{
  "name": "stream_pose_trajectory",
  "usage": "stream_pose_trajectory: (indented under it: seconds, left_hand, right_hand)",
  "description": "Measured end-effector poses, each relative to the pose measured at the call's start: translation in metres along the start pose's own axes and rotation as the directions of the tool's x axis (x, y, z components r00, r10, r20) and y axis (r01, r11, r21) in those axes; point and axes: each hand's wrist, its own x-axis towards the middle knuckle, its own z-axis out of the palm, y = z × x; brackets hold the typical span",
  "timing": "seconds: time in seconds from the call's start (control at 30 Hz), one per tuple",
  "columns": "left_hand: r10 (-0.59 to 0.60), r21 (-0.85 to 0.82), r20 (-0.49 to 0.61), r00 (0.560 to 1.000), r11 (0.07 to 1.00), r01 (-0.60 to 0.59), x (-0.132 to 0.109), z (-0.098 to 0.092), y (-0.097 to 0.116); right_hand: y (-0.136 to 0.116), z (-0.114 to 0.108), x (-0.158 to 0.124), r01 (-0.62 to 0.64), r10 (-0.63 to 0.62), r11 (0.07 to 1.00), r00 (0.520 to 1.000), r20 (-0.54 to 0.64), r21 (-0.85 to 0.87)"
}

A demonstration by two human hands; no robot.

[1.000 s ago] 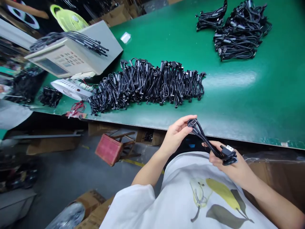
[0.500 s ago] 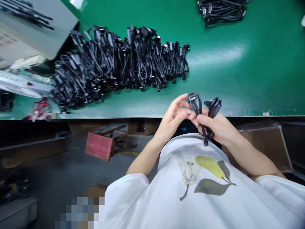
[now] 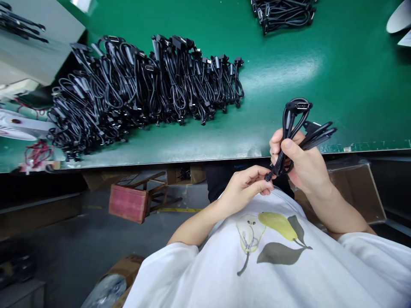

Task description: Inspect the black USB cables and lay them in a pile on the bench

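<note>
The cord (image 3: 288, 119) and pile (image 3: 150, 85) are black, the table (image 3: 353, 85) is green, the stool (image 3: 128, 203) is red, the shirt (image 3: 221, 269) is white with yellow fruit (image 3: 278, 225) and grey leaves (image 3: 282, 253)

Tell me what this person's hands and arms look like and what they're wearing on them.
The left hand and right hand are bare, with no gloves or jewellery visible. Loose, short white sleeves leave the forearms uncovered; they belong to a white top with a fruit-and-leaf print.

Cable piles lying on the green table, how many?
2: the long pile at left and the smaller pile at the top, cut off by the frame's edge; more may be hidden.
</note>
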Motion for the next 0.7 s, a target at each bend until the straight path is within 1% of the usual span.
stream_pose_trajectory:
  seconds: [0.07, 0.1, 0.17, 0.23, 0.3, 0.33, 0.37, 0.4, 0.43, 0.47, 0.5, 0.53, 0.57, 0.6, 0.63, 0.7]
  left_hand:
    - [0.006, 0.045, 0.002, 1.0, 0.999, -0.006, 0.0, -0.003, 0.0]
    - [0.012, 0.097, 0.002, 1.0, 0.995, -0.012, 0.001, -0.005, -0.001]
    - [0.034, 0.283, 0.013, 0.999, 0.958, -0.036, 0.003, -0.012, -0.001]
    - [0.055, 0.499, 0.073, 0.996, 0.863, -0.084, 0.008, -0.023, 0.0]
    - [0.078, 0.619, 0.15, 0.986, 0.77, -0.155, 0.014, -0.038, 0.007]
    - [0.132, 0.659, 0.145, 0.981, 0.726, -0.195, 0.018, -0.047, 0.012]
    - [0.231, 0.706, 0.1, 0.968, 0.669, -0.233, 0.022, -0.057, 0.02]
    - [0.369, 0.763, 0.022, 0.929, 0.594, -0.254, 0.027, -0.069, 0.029]
    - [0.532, 0.828, -0.074, 0.843, 0.505, -0.246, 0.032, -0.082, 0.041]
    - [0.686, 0.886, -0.157, 0.711, 0.416, -0.206, 0.038, -0.096, 0.053]
    - [0.795, 0.925, -0.211, 0.569, 0.351, -0.147, 0.044, -0.112, 0.066]
    - [0.861, 0.946, -0.244, 0.446, 0.313, -0.087, 0.052, -0.128, 0.078]
    - [0.895, 0.957, -0.26, 0.363, 0.289, -0.026, 0.062, -0.143, 0.089]
    - [0.904, 0.963, -0.261, 0.339, 0.266, 0.034, 0.072, -0.159, 0.098]
    - [0.9, 0.966, -0.26, 0.351, 0.243, 0.091, 0.082, -0.172, 0.105]
    - [0.874, 0.957, -0.288, 0.392, 0.248, 0.149, 0.101, -0.193, 0.111]
  right_hand:
    - [-0.003, -0.003, 0.0, 0.038, -0.038, 0.999, 0.999, 0.036, -0.005]
    - [-0.004, -0.006, 0.001, 0.047, -0.047, 0.999, 0.997, 0.062, 0.011]
    - [-0.007, -0.012, 0.003, 0.027, -0.034, 0.997, 0.993, 0.111, 0.072]
    - [-0.009, -0.019, 0.005, -0.022, 0.006, 0.992, 0.992, 0.129, 0.125]
    - [-0.011, -0.026, 0.007, -0.045, 0.028, 0.989, 0.992, 0.122, 0.143]
    - [-0.011, -0.029, 0.007, -0.052, 0.035, 0.988, 0.993, 0.116, 0.144]
    - [-0.012, -0.033, 0.006, -0.058, 0.042, 0.988, 0.993, 0.108, 0.146]
    - [-0.012, -0.036, 0.005, -0.065, 0.05, 0.987, 0.994, 0.101, 0.148]
    - [-0.011, -0.04, 0.003, -0.075, 0.061, 0.986, 0.994, 0.094, 0.149]
    - [-0.011, -0.043, 0.0, -0.085, 0.073, 0.986, 0.994, 0.086, 0.145]
    - [-0.009, -0.047, -0.002, -0.096, 0.086, 0.986, 0.993, 0.08, 0.134]
    - [-0.007, -0.049, -0.003, -0.109, 0.1, 0.987, 0.992, 0.079, 0.119]
    - [-0.005, -0.051, -0.004, -0.122, 0.114, 0.987, 0.99, 0.081, 0.103]
    - [-0.003, -0.053, -0.004, -0.133, 0.125, 0.987, 0.988, 0.087, 0.089]
    - [0.0, -0.053, -0.004, -0.137, 0.129, 0.987, 0.987, 0.099, 0.079]
    - [0.005, -0.052, -0.004, -0.145, 0.135, 0.988, 0.981, 0.142, 0.058]
